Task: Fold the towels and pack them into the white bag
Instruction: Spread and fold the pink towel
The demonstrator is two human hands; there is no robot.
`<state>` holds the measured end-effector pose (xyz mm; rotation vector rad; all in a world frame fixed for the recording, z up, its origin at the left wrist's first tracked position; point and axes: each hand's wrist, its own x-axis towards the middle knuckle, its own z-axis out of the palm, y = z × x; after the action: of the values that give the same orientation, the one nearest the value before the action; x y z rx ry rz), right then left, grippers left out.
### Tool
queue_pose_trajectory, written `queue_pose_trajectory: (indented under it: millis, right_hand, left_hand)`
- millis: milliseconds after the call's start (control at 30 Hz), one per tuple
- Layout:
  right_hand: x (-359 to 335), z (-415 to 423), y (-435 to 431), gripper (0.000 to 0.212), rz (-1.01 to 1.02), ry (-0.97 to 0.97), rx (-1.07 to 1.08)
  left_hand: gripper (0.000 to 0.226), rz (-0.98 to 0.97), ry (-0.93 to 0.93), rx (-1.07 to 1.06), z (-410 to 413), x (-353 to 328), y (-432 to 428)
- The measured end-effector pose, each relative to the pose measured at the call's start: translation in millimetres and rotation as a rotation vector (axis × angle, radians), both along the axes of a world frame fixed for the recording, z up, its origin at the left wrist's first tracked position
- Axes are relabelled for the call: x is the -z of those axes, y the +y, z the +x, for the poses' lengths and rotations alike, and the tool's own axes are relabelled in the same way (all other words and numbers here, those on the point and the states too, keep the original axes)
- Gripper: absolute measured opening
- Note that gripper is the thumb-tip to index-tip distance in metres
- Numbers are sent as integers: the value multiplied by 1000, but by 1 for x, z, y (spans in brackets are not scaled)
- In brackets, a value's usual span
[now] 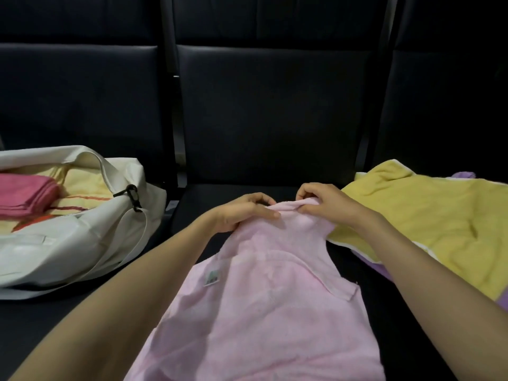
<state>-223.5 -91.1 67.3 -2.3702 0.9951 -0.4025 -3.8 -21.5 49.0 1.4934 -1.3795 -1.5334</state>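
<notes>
A black padded leather-look bench (pixel 236 189) spans the scene. Three dark cushioned backrests stand at the far side: left (pixel 77 100), middle (pixel 275 111), right (pixel 445 105). Black metal uprights (pixel 180 149) separate them.

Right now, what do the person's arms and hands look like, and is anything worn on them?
Both forearms are bare to the frame edge; no sleeve shows. The left hand and right hand carry no glove, ring, watch or bracelet in view.

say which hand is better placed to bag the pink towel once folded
Probably the left hand: both hold the pink towel, but the bag lies open left of it; the right hand is by the yellow towel.
</notes>
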Motion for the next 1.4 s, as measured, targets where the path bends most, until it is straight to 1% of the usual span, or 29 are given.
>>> queue_pose_trajectory:
  millis: [67,133,167,233,300,433,467,500,533,600,667,700,733,767,800,833,867,900,933,967,1033,1100,1200,1267,1333,1400]
  right_hand:
    - [-6,-3,5,10,-20,-23,14]
    - [-12,-7,11,10,-29,-34,27]
    - [-14,-9,15,11,-28,-40,35]
    - [-18,-13,20,13,-8,-51,54]
    - [-21,-18,23,12,12,-27,54]
    - [-28,-28,27,11,28,8,49]
    - [-30,-31,26,11,42,12,52]
    - [-32,-33,25,11,63,21,51]
    - [-33,-35,24,11,82,36,47]
    - [-31,-36,18,13,59,32,70]
    - [-22,-32,13,20,-91,21,201]
    - [-16,-28,12,28,-174,60,293]
    - [-9,-25,12,34,-226,117,367]
    - [-3,-21,15,37,-243,170,404]
    - [3,-17,19,35,-228,216,396]
    - [8,-12,27,28,-189,242,346]
    - [14,-8,36,18,-125,262,271]
    - [17,-6,49,13,-60,279,183]
    - [22,-4,61,17,-5,287,108]
    - [26,-4,73,18,49,282,57]
    - [33,-6,94,8,126,281,27]
    - [39,-8,106,12,77,321,38]
    - [45,-10,114,11,-60,411,97]
    - [49,-10,117,16,-137,485,151]
    - [54,-13,117,17,-201,512,222]
    - [56,-19,115,18,-234,485,290]
  left_hand:
    - [27,43,-39,54,4,-8,10]
    - [21,54,-136,107,9,-16,19]
    - [22,38,-204,132,12,-21,24]
    - [36,8,-318,160,20,-28,32]
    - [38,6,-364,153,28,-35,41]
    - [28,-5,-380,196,48,-52,62]
    - [27,5,-428,210,55,-55,64]
    - [24,6,-519,218,61,-57,65]
    - [21,-18,-658,212,67,-57,64]
    - [18,-166,-988,113,76,-55,57]
    - [33,-317,-1233,-111,80,-47,54]
    - [43,-319,-1323,-196,78,-40,55]
    - [52,-277,-1373,-240,74,-33,58]
    - [58,-229,-1374,-246,69,-24,61]
    - [59,-207,-1352,-229,61,-15,65]
    - [53,-216,-1315,-202,53,-5,69]
    - [43,-246,-1257,-177,46,5,74]
    - [31,-267,-1181,-158,40,13,80]
    - [21,-264,-1100,-141,34,20,87]
    - [17,-247,-1029,-124,31,26,93]
    - [20,-192,-916,-116,28,33,104]
    - [21,-140,-856,-133,29,34,112]
    - [28,-63,-921,-117,34,30,122]
    - [29,-40,-952,-118,41,29,127]
    - [26,-42,-949,-113,51,27,132]
    - [21,-96,-917,-159,60,26,136]
